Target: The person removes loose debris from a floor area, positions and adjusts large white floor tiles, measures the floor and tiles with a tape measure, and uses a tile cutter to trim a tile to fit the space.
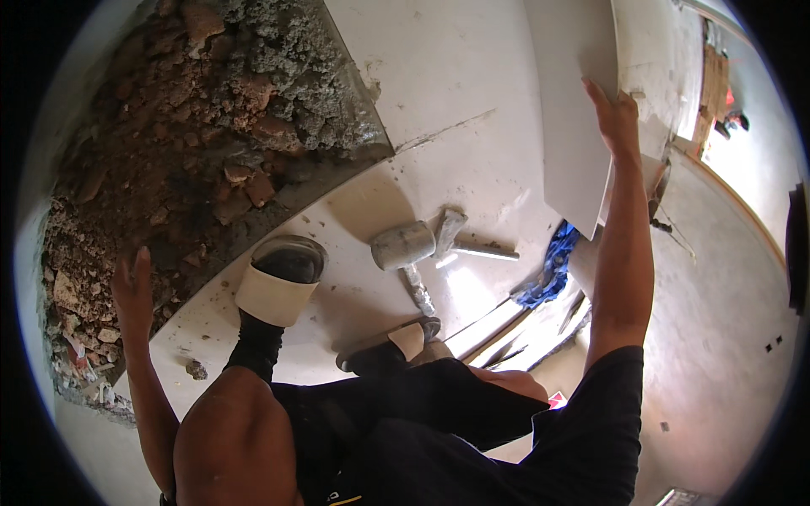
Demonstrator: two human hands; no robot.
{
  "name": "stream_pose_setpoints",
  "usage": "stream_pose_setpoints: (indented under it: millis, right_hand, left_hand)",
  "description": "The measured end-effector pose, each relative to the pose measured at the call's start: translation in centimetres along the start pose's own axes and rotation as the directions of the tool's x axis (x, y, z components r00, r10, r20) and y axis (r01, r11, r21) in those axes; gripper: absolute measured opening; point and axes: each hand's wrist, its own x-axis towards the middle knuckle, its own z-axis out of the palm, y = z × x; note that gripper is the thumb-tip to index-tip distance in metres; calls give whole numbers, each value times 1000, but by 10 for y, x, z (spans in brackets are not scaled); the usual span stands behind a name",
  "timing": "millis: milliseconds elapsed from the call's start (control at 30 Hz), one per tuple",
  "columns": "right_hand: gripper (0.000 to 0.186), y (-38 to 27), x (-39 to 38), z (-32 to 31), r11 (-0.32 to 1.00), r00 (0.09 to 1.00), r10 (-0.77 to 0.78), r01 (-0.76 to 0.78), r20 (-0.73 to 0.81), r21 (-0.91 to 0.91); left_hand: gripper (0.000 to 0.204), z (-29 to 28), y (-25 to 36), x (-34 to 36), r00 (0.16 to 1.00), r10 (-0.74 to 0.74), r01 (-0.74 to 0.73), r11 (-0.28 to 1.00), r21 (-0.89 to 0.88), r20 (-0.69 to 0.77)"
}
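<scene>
My right hand [618, 122] reaches far forward and grips the edge of a large pale tile [574, 110], its fingers lying on the tile's face. The tile is long, flat and light grey, and its far end runs out of view. My left hand [133, 291] hangs low at the left over a bed of rubble and mortar [169, 169], fingers stretched out and holding nothing. Between my feet and the tile lies a dusty mallet [403, 244] with a mortar-caked handle. Beside it is another caked tool [451, 229] with a metal bar.
Laid pale floor tiles [447, 67] border the rubble along a straight edge. My sandalled left foot [283, 278] stands near that edge. A blue cloth or bag [553, 266] lies by long strips at the right. Behind my right arm rises a plastered wall [717, 320].
</scene>
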Motion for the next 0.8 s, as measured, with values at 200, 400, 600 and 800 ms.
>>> stream_pose_setpoints:
  millis: [200,400,600,800]
  right_hand:
    - [45,-8,-3,9,995,995,94,-92,-26,46]
    - [44,-8,-5,10,997,997,74,-74,-15,-8]
    - [46,-5,-1,6,995,995,101,-101,7,5]
    - [48,-19,-10,2,999,999,50,-50,10,-2]
  left_hand:
    - [63,7,4,17,997,-58,63,993,99,-50]
    - [61,11,20,16,999,-24,28,995,99,-38]
    - [60,9,32,15,999,40,-41,998,41,14]
    - [62,3,2,7,993,13,-2,996,90,-118]
